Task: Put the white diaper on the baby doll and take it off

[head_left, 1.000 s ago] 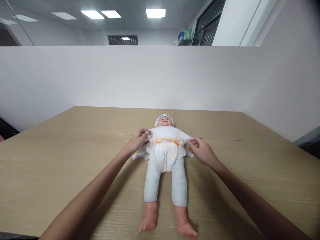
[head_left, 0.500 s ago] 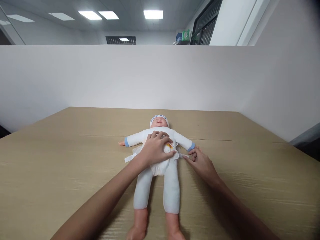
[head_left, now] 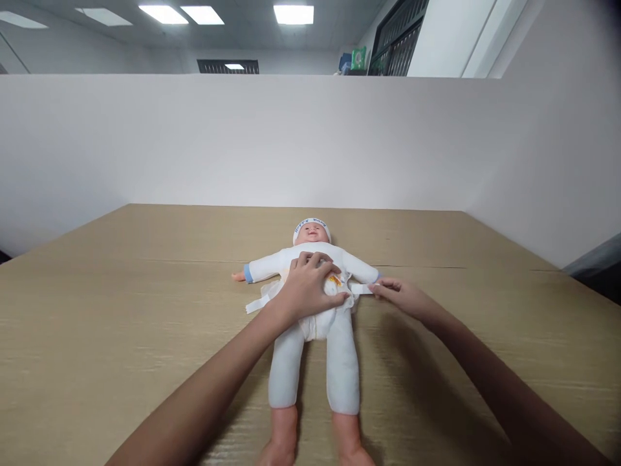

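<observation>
A baby doll (head_left: pixel 342 362) in a white suit with blue cuffs lies on its back, head away from me. Around its hips is a white diaper (head_left: pixel 317 325) with a small orange print at the front. My left hand (head_left: pixel 313 288) rests spread across the diaper's front, thumb toward the right and fingers on the belly. At the doll's right-hand side in view, my right hand (head_left: pixel 395 294) pinches the end of a white diaper tab (head_left: pixel 360 288), which is stretched out sideways. The other diaper tab (head_left: pixel 257 303) lies loose on the left.
The doll lies on a wide tan table (head_left: pixel 145 336) with a seam across it. A white partition (head_left: pixel 291 142) rises behind the table, and a pale wall (head_left: pixel 548 149) stands on the right. A dark object (head_left: pixel 599 275) sits past the right edge.
My right hand has moved slightly up and right, drawing the tab out straighter. My left hand stays on the diaper's front. The view has shifted a little.
</observation>
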`<state>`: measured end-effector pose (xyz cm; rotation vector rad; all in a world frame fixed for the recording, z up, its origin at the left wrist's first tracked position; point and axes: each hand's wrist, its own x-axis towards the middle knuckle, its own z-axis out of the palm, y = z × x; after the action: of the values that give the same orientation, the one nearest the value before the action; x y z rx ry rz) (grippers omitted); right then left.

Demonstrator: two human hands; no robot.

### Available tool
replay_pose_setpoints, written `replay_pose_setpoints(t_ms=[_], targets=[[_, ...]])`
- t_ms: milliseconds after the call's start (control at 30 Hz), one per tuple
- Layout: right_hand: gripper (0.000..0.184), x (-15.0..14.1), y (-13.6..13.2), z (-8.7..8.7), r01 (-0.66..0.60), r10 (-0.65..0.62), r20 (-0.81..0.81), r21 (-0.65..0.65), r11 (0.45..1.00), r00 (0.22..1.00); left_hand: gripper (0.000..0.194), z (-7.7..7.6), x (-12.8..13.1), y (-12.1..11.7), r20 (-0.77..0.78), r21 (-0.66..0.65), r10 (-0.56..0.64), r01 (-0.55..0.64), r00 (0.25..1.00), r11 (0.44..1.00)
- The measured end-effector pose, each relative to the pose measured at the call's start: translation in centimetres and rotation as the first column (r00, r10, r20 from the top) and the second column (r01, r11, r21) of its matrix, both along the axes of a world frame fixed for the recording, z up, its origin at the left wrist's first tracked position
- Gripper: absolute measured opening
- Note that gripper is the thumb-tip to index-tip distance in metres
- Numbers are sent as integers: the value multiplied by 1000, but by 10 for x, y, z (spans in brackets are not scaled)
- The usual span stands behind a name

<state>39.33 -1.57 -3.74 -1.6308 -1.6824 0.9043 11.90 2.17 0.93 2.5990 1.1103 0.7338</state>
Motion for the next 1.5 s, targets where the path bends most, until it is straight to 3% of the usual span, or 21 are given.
replay_pose_setpoints(t_ms=[100,200,333,433,500,567,667,800,933,1033,1133,1200,1367,1500], targets=[[48,-20,15,29,-65,64,-38,-21,998,997,48,0,0,0,9,-5,-6,6,1000,1000],[42,-57,30,41,-99,100,-21,22,995,995,48,-3,1,2,23,-11,-4,4,1000,1000],[33,-92,33,30,-12,12,6,145,989,1000,53,-5,-1,7,74,-58,-13,17,997,998],[22,-97,16,15,45,-47,-7,423,905,999,57,-2,-8,11,101,-100,-63,73,993,992],[25,-93,-1,5,-20,-8,46,570,821,999,70,0,-18,12,133,-151,-129,149,983,977],[36,-87,-17,-2,-134,43,163,606,784,986,77,-3,-35,11,188,-176,-198,231,962,957],[51,-78,-32,-5,-261,67,331,588,766,941,60,-19,-70,8,208,-90,-250,273,946,958],[55,-81,-34,13,-234,-4,345,645,727,939,56,-51,-121,1,95,65,-202,197,975,978],[28,-113,-20,42,-154,-20,239,685,712,971,46,-66,-148,-5,28,99,12,-14,1000,995],[12,-145,-4,55,-123,-9,214,593,796,977,35,-68,-149,-9,-21,70,211,-209,977,975],[18,-169,10,58,-116,-14,289,430,895,957,32,-67,-146,-11,-107,48,330,-326,938,944],[24,-177,16,57,-142,-10,376,373,917,927,31,-67,-146,-12,-146,15,346,-348,927,937],[32,-183,15,52,-224,-22,525,399,889,851,28,-64,-150,-12,-122,-128,327,-342,937,931],[29,-185,8,48,-368,16,597,473,801,802,25,-63,-152,-11,-67,-147,350,-356,934,923]])
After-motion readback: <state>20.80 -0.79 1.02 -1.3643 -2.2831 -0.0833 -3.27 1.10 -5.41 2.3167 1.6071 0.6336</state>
